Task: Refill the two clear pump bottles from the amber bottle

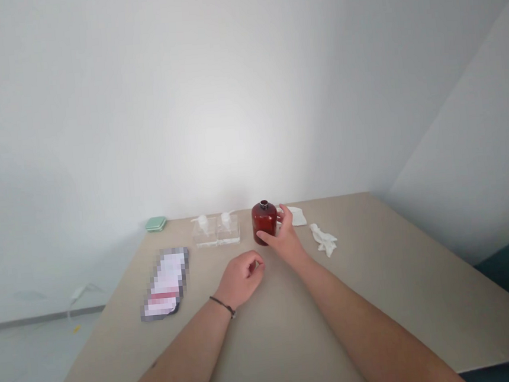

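An amber-brown bottle [265, 221] stands upright near the far edge of the table, its narrow neck uncapped. My right hand [285, 236] holds it from the right, thumb across the lower front, with some fingers raised beside its right side. In front of the bottle and slightly to its left is my left hand [243, 275], fingers curled toward the thumb in a loose ring. Nothing shows inside that ring. Left of the bottle are two white pump heads [225, 218] over a clear, boxy container [217, 237].
A phone with a blurred screen [167, 282] lies on the left of the table [406, 296]. A small green case [156, 224] sits at the back left corner. Right of the bottle are a crumpled tissue [325, 239] and a flat white sheet [298, 215]. A wall rises behind.
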Motion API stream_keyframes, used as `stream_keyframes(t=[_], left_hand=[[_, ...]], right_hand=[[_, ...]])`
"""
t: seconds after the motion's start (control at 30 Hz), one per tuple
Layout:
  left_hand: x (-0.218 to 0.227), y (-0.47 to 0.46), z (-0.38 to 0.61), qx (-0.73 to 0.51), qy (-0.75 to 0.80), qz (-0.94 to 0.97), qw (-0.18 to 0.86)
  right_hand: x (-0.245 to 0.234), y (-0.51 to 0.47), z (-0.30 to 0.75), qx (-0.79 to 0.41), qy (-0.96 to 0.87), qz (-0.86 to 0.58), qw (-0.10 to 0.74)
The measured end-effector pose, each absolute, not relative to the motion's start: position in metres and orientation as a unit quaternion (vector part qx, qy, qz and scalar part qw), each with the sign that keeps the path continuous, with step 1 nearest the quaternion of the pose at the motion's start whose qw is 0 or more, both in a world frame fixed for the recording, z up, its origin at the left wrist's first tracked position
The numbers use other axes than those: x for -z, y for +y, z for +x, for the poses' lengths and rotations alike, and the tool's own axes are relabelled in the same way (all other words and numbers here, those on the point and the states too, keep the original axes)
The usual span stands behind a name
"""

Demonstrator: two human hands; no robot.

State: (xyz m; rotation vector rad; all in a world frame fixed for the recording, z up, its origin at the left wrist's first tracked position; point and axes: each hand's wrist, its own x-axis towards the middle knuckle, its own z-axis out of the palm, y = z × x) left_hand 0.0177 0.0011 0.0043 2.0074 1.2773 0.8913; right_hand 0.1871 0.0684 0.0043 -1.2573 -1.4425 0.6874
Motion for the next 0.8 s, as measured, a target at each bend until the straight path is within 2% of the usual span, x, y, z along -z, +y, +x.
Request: stream_keyframes(t=[0.2,0.4,0.5,0.63,0.8], left_hand=[[0.001,0.001,0.014,-0.396,0.467,0.750,0.251],[0.011,0.002,0.009,-0.541,0.446,0.677,0.225],[0.010,0.001,0.007,-0.558,0.429,0.659,0.264],[0.004,-0.002,0.003,-0.523,0.435,0.662,0.316],[0.010,-0.001,0.000,-0.514,0.439,0.664,0.319]], right_hand=[[-0.017,0.058,0.187,-0.273,-0.598,-0.522,0.543],[-0.012,0.031,0.183,-0.307,-0.631,-0.438,0.562],[-0.004,0.020,0.179,-0.324,-0.654,-0.410,0.547],[-0.003,0.012,0.179,-0.335,-0.679,-0.395,0.520],[-0.017,0.007,0.201,-0.327,-0.773,-0.337,0.426]])
